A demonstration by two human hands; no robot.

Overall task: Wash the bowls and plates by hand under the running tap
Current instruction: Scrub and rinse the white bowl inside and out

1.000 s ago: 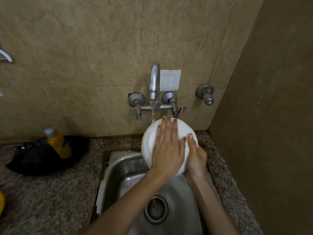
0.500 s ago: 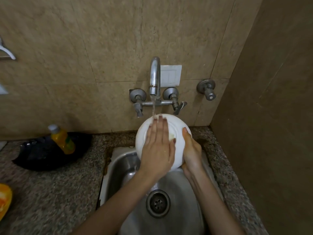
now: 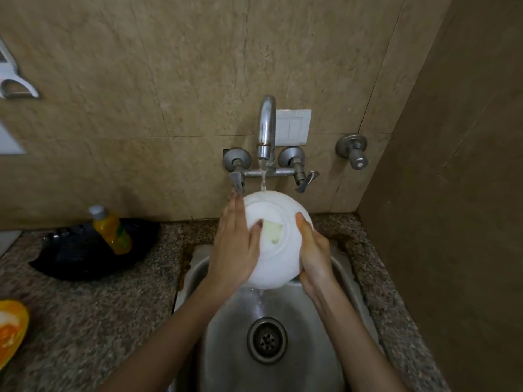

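One white bowl (image 3: 283, 250), base towards you, is held under the running tap (image 3: 266, 125) above the sink (image 3: 223, 335). Your left hand (image 3: 235, 250) lies on it with straight fingers; your right hand (image 3: 314, 253) grips its rim. Rinsing seems midway; an orange dish (image 3: 11, 329) on the counter (image 3: 113, 321) may await washing.

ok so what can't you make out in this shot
Head view only:
white bowl inside: turned away, only the underside shows.
right hand: its fingers are behind the bowl.
pale patch on the bowl's base: too blurred to identify.
orange dish: cut off by the left edge.
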